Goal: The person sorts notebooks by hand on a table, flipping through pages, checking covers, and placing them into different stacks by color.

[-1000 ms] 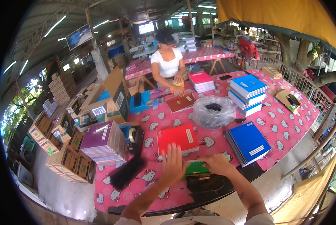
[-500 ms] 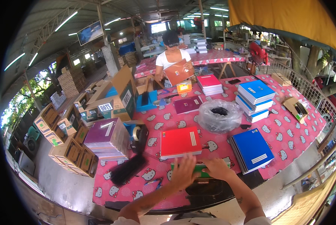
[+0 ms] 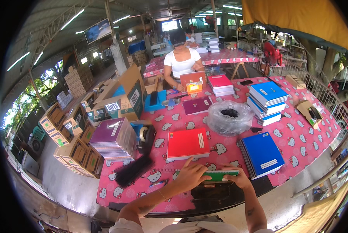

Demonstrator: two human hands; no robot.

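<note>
Both my hands hold a green notebook [image 3: 220, 176] at the table's near edge, its thin side tilted up toward me. My left hand [image 3: 189, 174] grips its left end, with thumb on the cover and forefinger stretched toward the red notebooks [image 3: 188, 143]. At the right end my right hand [image 3: 238, 178] pinches it, thumb in front. Under the notebook sits a dark, glossy box-like thing [image 3: 211, 192], partly hidden. A thin dark spiral coil seems to run leftward from my left hand. To the right lies a stack of blue notebooks [image 3: 261, 153].
Left are a bundle of black binding coils [image 3: 134, 171], a tape dispenser [image 3: 146, 139], pens [image 3: 158, 183] and purple notebooks [image 3: 111, 138]. Beyond lie a plastic bag of dark material [image 3: 230, 119] and light-blue notebooks [image 3: 267, 99]. Across the table a person [image 3: 181, 62] handles a brown notebook [image 3: 190, 79].
My hands have gone from lying over the green notebook to gripping its two ends, and it is tilted up more. The person opposite has lowered the brown notebook toward the table.
</note>
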